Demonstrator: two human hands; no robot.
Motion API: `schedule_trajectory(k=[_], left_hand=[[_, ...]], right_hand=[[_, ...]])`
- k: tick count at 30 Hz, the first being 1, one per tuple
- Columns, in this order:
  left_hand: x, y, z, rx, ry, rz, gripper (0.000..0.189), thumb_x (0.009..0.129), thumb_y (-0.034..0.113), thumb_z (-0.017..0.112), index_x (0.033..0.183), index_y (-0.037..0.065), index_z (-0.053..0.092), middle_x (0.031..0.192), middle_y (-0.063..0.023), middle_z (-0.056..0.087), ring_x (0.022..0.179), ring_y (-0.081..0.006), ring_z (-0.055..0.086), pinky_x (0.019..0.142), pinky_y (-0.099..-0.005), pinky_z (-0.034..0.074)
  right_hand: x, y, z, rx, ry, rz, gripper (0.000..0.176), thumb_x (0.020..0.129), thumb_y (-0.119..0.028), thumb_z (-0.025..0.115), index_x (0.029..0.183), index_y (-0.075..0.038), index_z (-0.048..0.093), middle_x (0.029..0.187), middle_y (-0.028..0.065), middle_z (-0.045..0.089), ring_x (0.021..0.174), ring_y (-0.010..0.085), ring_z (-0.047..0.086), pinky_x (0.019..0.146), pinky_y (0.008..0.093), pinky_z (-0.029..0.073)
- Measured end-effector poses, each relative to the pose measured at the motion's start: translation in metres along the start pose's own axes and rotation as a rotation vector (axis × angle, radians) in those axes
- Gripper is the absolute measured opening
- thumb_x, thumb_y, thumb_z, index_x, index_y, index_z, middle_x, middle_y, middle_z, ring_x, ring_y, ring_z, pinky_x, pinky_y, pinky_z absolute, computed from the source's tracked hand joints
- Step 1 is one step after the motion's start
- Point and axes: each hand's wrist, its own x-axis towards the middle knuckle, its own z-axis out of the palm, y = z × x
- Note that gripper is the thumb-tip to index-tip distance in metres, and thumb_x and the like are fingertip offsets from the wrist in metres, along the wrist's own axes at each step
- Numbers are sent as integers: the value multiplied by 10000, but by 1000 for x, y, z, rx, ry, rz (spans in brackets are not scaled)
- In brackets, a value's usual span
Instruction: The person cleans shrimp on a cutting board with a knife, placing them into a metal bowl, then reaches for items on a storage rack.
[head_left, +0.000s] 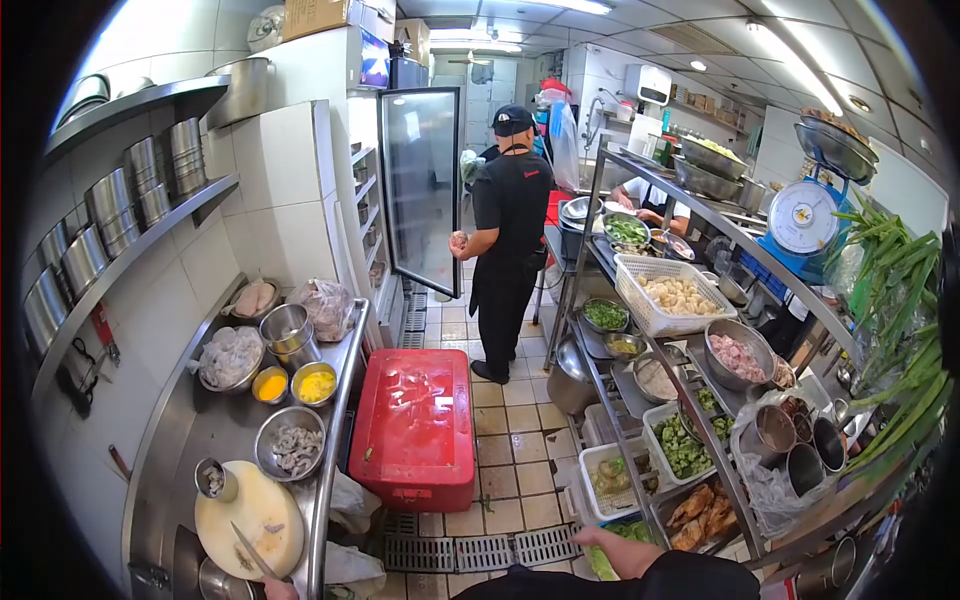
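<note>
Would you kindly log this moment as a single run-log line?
left hand: at knife on round cutting board | right hand: at greens | nearby: red cooler, person by fridge door

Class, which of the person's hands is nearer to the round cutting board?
Left. The left hand is at the near edge of the round cutting board, by the knife on it. The right hand is across the aisle, at the leafy greens.

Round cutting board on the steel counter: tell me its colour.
Pale cream; the cutting board shows best in the head view.
</note>
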Motion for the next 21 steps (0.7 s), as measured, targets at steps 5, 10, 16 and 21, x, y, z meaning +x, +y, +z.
schedule_trajectory(k=[5,10,16,21], left_hand=[[16,-22,21,-362,63,-129,349,853,237,465,1096,16,584,694,-100,512,547,-189,414,483,-342,335],[16,-23,17,-191,-2,-150,376,862,266,447,1078,-12,578,741,-125,541,568,-196,440,489,-353,345],[34,-50,40,-235,48,-177,401,874,264,422,1087,-44,565,872,-175,600,676,-261,517,594,-403,404],[29,-44,29,-169,30,-151,404,881,256,418,1103,-53,555,1021,-228,611,833,-338,570,732,-430,437]], right_hand=[[-31,-82,-48,22,180,-7,633,772,-578,544,993,4,658,987,198,656,852,318,648,795,372,501],[-12,-87,-12,-97,107,-77,654,793,-610,482,1033,-28,657,1080,211,623,1005,343,599,871,393,465],[-24,-60,16,-288,-137,-206,542,766,-487,559,1082,-55,645,1136,200,603,1048,345,572,908,390,442],[-16,-28,31,-232,-155,-92,557,762,-470,533,1136,-65,613,1166,189,590,1075,321,562,902,379,446]])
